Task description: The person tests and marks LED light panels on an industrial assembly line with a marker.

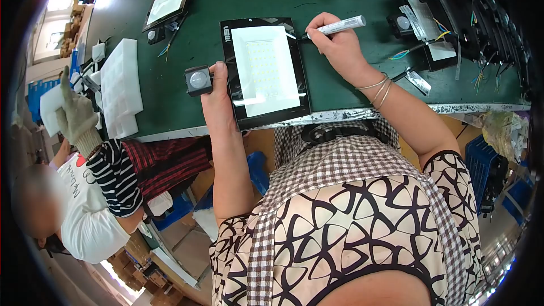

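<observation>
A black-framed LED floodlight point(266, 71) lies face up at the front edge of the green table, its white panel showing rows of small yellow LEDs. My left hand point(217, 93) grips its left side, thumb on top, just beside the black motion sensor point(198, 80) that sticks out there. In my right hand point(335, 43) is a white marker pen point(338, 26), held like a writing tool. The pen's tip points left, close to the floodlight's upper right edge.
Another floodlight point(168, 4) lies at the back left. Several more floodlights point(479, 22) with loose wires crowd the right side. White foam trays point(120, 88) stand at the left edge, near a co-worker's gloved hand point(78, 114). A blue crate point(485, 164) sits below right.
</observation>
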Tool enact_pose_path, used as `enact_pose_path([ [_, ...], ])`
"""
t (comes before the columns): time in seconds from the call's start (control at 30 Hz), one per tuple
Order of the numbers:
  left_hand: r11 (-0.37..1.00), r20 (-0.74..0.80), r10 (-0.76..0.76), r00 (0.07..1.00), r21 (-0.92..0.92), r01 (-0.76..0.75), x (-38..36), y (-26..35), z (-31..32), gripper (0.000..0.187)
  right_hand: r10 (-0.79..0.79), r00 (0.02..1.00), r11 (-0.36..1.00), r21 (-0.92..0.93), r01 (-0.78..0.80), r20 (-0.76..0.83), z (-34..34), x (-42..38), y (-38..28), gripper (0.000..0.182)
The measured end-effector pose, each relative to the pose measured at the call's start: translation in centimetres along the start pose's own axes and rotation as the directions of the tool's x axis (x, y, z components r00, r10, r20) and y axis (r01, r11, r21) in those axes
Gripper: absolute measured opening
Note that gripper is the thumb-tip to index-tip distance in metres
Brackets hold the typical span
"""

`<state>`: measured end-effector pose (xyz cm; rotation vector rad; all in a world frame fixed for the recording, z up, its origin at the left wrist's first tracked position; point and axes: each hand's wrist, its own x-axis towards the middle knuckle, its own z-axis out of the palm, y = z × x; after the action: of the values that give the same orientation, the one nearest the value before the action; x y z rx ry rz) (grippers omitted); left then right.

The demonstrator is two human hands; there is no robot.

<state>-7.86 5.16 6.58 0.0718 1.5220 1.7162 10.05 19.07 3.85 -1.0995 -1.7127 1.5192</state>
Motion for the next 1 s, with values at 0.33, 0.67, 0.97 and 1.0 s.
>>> enact_pose_path([
  [0.33, 0.998, -0.040, 0.061, 0.997, -0.021, -0.061, -0.1, -0.4, -0.1, 0.025, 0.023, 0.998, 0.997, 0.068, -0.027, 0.062, -1.0, -0.7, 0.1, 0.004],
  [0.67, 0.985, -0.088, 0.171, 0.981, -0.001, -0.172, 0.8, 0.9, -0.1, 0.021, 0.183, 0.944, 0.970, 0.106, -0.219, 0.275, -1.6, -5.9, -1.9, 0.007],
  [0.97, 0.981, -0.081, 0.192, 0.978, -0.008, -0.194, 1.0, 0.6, -0.1, 0.020, 0.130, 0.935, 0.989, 0.030, -0.148, 0.329, -0.5, -5.6, -1.4, 0.003],
  [1.0, 0.981, -0.081, 0.189, 0.979, -0.015, -0.191, 1.0, 0.5, -0.2, 0.021, 0.131, 0.936, 0.988, 0.029, -0.148, 0.328, -0.5, -5.5, -1.3, 0.003],
])
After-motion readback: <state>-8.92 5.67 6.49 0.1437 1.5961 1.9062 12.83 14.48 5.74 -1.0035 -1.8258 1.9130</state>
